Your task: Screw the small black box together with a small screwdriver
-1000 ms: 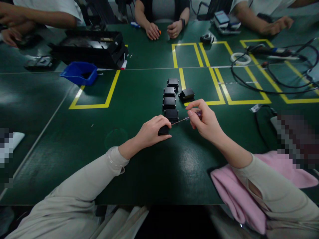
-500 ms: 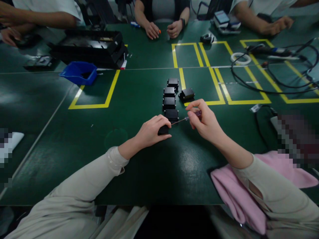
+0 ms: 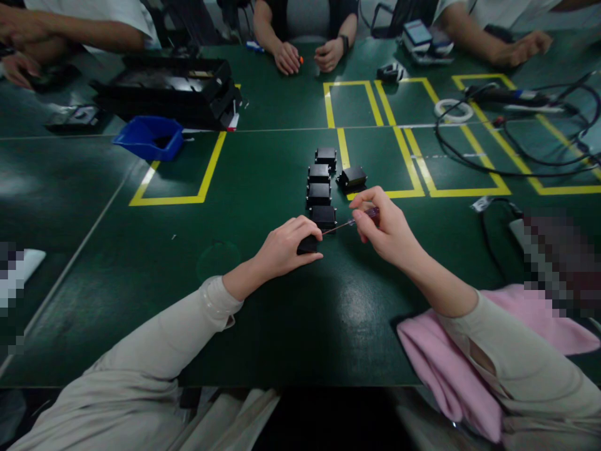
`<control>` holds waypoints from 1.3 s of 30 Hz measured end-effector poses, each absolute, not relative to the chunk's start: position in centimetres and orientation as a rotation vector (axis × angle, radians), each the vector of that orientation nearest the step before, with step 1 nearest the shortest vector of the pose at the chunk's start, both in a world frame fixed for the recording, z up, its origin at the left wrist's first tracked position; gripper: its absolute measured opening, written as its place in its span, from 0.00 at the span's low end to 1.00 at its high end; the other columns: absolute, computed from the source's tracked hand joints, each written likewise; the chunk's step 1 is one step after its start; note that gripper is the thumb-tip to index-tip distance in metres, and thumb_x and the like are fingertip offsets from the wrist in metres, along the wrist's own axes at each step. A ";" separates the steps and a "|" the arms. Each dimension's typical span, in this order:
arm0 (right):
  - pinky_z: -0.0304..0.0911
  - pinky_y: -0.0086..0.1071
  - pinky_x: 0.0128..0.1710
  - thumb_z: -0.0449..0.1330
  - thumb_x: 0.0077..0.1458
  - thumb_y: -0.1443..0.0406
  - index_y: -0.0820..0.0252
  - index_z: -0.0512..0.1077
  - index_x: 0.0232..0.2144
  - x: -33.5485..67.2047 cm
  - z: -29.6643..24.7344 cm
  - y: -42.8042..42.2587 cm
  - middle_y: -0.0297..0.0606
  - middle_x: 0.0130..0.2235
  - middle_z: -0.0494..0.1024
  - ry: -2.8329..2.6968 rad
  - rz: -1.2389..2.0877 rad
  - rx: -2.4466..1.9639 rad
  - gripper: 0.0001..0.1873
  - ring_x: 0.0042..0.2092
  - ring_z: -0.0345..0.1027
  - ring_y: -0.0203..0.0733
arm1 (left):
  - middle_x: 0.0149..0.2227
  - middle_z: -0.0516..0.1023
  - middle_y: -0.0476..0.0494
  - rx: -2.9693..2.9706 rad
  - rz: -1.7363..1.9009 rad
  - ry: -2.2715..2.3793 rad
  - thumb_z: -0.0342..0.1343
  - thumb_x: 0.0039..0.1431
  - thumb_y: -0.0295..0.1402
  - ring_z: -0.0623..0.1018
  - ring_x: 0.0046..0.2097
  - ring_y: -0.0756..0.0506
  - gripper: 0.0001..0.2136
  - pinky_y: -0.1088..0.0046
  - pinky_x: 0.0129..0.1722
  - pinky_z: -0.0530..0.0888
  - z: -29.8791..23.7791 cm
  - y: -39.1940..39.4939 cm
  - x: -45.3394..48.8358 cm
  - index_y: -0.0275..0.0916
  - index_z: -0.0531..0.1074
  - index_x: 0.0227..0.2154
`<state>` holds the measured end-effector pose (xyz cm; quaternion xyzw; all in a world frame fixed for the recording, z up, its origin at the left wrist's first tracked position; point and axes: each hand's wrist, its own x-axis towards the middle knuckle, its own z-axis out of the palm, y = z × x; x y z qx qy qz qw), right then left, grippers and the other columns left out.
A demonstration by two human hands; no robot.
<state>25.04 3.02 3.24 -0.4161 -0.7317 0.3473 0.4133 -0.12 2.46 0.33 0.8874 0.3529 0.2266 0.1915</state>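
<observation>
My left hand (image 3: 287,245) grips a small black box (image 3: 308,245) against the green table, thumb on the near side and fingers over the far side. In my right hand (image 3: 382,227) is a screwdriver (image 3: 372,215) with a dark reddish handle, held between thumb and fingers. Its thin shaft points left, and the tip meets the right end of the held box; the exact contact point is too small to make out. Beyond the box stands a column of similar black boxes (image 3: 319,193), with small bright screws at their ends. One more black box (image 3: 352,178) sits to their right.
A blue scoop-shaped bin (image 3: 151,136) and stacked black trays (image 3: 164,94) are at far left. Black cables (image 3: 498,164) coil at far right. A pink cloth (image 3: 436,357) lies under my right forearm. Across the table, a person's hands (image 3: 307,57) rest near the edge.
Both of my hands, the held box and the screwdriver stay almost in place. Only a very slight shift of the right fingers on the handle shows.
</observation>
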 end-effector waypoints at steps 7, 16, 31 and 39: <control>0.53 0.31 0.23 0.56 0.69 0.58 0.54 0.65 0.39 25.0 3.2 3.1 0.22 0.20 0.64 -1.839 0.901 -1.065 0.07 0.19 0.59 0.32 | 0.48 0.77 0.42 2.485 0.624 1.001 0.64 0.63 0.34 0.76 0.50 0.41 0.11 0.63 0.50 0.74 0.5 2.4 -0.1 0.40 0.70 0.44; 0.53 0.31 0.24 0.56 0.69 0.58 0.55 0.65 0.37 25.1 3.2 3.2 0.23 0.19 0.64 -1.847 0.881 -1.089 0.09 0.19 0.59 0.32 | 0.48 0.77 0.41 2.493 0.624 1.003 0.65 0.62 0.34 0.76 0.49 0.41 0.12 0.63 0.50 0.74 0.5 2.4 -0.1 0.40 0.69 0.44; 0.52 0.31 0.22 0.55 0.70 0.57 0.54 0.64 0.37 25.1 3.3 3.2 0.22 0.18 0.63 -1.872 0.885 -1.069 0.09 0.18 0.58 0.33 | 0.48 0.77 0.41 2.489 0.621 1.006 0.65 0.62 0.34 0.76 0.49 0.41 0.11 0.63 0.49 0.74 0.5 2.4 -0.1 0.40 0.69 0.44; 0.54 0.31 0.24 0.55 0.69 0.61 0.54 0.64 0.39 25.1 3.4 3.2 0.23 0.21 0.65 -1.863 0.883 -1.064 0.05 0.20 0.61 0.33 | 0.48 0.77 0.42 2.494 0.624 1.006 0.65 0.62 0.34 0.76 0.49 0.41 0.12 0.63 0.50 0.74 0.5 2.4 -0.1 0.40 0.69 0.44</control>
